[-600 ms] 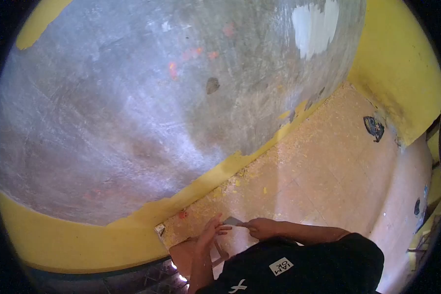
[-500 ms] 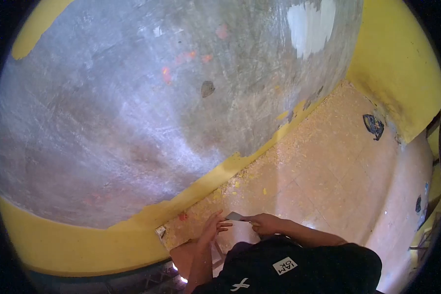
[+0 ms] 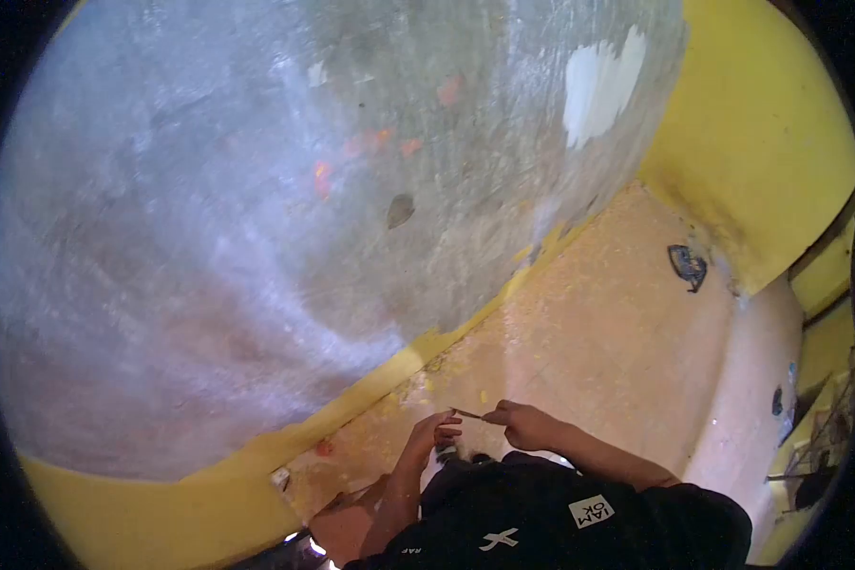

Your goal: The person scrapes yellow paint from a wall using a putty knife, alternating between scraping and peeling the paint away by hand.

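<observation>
My right hand point(image 3: 526, 426) is closed around the handle of a putty knife point(image 3: 467, 414), whose flat blade points left and now appears nearly edge-on. My left hand point(image 3: 435, 433) is at the blade's far end, its fingers apart and slightly bent; whether they press on the blade is too small to tell. Both hands are low in the view, in front of my black shirt point(image 3: 541, 518). Beyond them rises a grey scraped wall point(image 3: 256, 209) with a white smeared patch point(image 3: 598, 90) at its upper right.
Yellow paint point(image 3: 380, 375) remains along the wall's foot and on the adjoining wall point(image 3: 760, 142). Yellow flakes lie on the tiled floor point(image 3: 617, 313) near the wall. A black crumpled object point(image 3: 686, 267) lies by the corner. A brown flat-topped object point(image 3: 347, 522) stands beside my left arm.
The putty knife's blade has turned from showing its flat face to nearly edge-on. My right hand has moved slightly right and up. The camera view has shifted.
</observation>
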A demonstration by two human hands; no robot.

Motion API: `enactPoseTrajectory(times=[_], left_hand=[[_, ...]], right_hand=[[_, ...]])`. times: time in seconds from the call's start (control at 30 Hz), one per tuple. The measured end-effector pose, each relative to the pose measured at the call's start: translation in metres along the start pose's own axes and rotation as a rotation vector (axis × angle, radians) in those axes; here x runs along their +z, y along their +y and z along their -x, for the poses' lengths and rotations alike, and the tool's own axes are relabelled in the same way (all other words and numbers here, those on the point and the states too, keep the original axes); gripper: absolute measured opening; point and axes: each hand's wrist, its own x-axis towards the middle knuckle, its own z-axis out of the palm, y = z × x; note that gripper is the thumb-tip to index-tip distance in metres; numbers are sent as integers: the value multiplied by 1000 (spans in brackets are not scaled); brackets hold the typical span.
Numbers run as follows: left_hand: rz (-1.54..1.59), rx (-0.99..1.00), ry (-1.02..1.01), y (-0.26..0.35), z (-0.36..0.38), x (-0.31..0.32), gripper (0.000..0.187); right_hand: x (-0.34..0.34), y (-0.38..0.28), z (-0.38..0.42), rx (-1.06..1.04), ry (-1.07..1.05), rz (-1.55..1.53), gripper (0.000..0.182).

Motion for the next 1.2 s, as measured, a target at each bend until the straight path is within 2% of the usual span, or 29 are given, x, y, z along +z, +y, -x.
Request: enactPoseTrajectory(times=[0.1,0.13,0.17,0.23,0.27,0.33,0.37,0.43,0.47,0.5,0.57,0.63,0.67,0.73,0.77,0.8,0.83,0.87,0.93,0.97,1.03,1.07,1.13,1.2], left_hand=[[-57,-28,-100,16,-38,11,51],[-97,29,-236,6,-65,2,56],[-97,15,-244,22,-67,19,56],[-264,49,-248,64,-80,51,58],[-279,44,-251,74,-94,63,58],[-342,87,-352,94,-126,88,58],[-362,120,-392,101,-145,102,58],[-342,203,-371,106,-194,129,58],[-321,264,-376,107,-217,145,58],[-306,269,-346,112,-240,164,58],[-431,423,-127,126,-273,200,57],[-490,627,-30,168,-282,255,57],[-497,620,-15,187,-289,279,57],[-892,840,108,214,-301,317,58],[-888,831,122,227,-306,329,58],[-1010,879,147,237,-313,340,60],[-1133,927,170,248,-322,349,61],[-1124,923,181,260,-329,356,61],[-1303,948,373,278,-343,364,60],[-1291,938,380,290,-355,365,60],[-1437,988,398,311,-385,359,57],[-1431,987,390,318,-398,356,57],[-1529,1034,430,335,-422,350,54],[-1552,1063,416,340,-439,346,53]], right_hand=[[-18,4,3,175,53,-45,59],[-19,16,6,170,161,-14,60],[-17,31,10,185,161,-21,60],[-21,64,16,196,343,-56,63],[-37,69,22,199,356,-66,63],[-69,89,33,304,242,-308,65],[-77,113,32,284,239,-306,65],[-86,161,26,276,320,-707,66],[-95,182,20,254,395,-729,62],[-115,206,12,241,363,-728,62],[-146,250,0,176,479,-605,62],[-194,275,-18,128,530,-1003,59],[-210,297,-27,123,519,-1016,59],[-237,336,-41,100,267,-1110,44],[-248,346,-52,101,250,-1113,44],[-260,351,-65,73,276,-1092,39],[-274,354,-79,43,303,-1068,34],[-287,356,-91,187,269,-1162,26],[-306,367,-123,202,244,-1264,28],[-313,370,-139,214,235,-1371,32],[-322,347,-176,10,425,-1717,43],[-322,356,-195,18,431,-1716,43],[-318,385,-236,-209,306,-1889,48],[-335,378,-238,-157,315,-1964,47]])
